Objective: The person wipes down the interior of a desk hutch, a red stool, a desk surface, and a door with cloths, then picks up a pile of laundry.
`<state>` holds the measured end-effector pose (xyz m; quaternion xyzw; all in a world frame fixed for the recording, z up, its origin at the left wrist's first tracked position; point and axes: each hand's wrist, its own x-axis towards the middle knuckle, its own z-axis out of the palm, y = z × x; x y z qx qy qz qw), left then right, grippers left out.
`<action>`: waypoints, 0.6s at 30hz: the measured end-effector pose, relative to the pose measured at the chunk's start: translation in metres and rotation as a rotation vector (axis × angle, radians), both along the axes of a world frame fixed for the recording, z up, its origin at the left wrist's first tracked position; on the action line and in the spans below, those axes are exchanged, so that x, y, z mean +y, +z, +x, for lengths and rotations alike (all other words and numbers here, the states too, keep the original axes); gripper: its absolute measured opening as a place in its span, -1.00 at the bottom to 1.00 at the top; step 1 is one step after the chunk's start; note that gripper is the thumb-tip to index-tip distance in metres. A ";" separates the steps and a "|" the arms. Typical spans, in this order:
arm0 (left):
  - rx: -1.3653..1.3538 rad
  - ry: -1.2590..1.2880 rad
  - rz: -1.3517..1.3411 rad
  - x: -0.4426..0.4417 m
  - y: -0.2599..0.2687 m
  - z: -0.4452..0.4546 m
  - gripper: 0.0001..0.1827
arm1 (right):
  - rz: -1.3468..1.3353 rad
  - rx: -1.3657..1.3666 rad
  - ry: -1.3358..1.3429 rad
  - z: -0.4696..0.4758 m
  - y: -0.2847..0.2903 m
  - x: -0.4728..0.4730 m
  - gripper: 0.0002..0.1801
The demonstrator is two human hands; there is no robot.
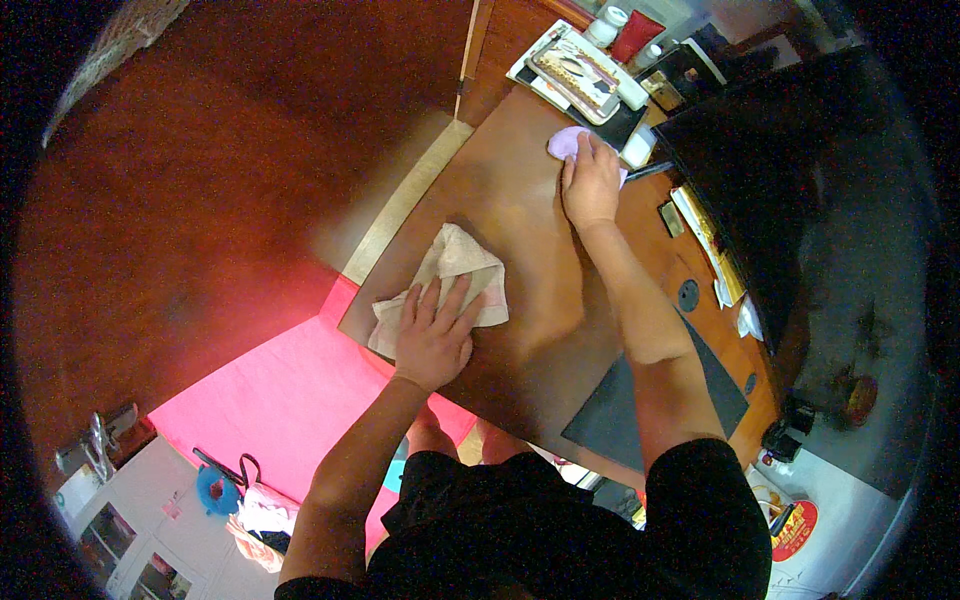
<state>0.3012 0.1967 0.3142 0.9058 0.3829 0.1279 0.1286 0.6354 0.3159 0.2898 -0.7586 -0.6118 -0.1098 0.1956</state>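
Observation:
My left hand (435,337) lies flat with fingers spread on a folded beige towel cloth (472,259), near the left edge of a brown wooden desk (517,225). Farther up the desk, my right hand (592,184) presses down on a lilac cloth (568,141), its fingers curled over it. The palm side of both hands is hidden. The lilac cloth touches the desk close to a stack of items at the back.
A phone-like case (577,79) lies on the stack, with a white jar (606,27) and red pouch (637,36) behind. A large black monitor (795,202) stands right. A dark mat (622,409) lies under my right arm. Pink fabric (277,375) is below left.

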 end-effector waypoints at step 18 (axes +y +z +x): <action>0.012 -0.014 -0.029 0.000 -0.003 0.001 -0.31 | 0.044 0.076 0.158 -0.055 -0.008 0.084 -0.60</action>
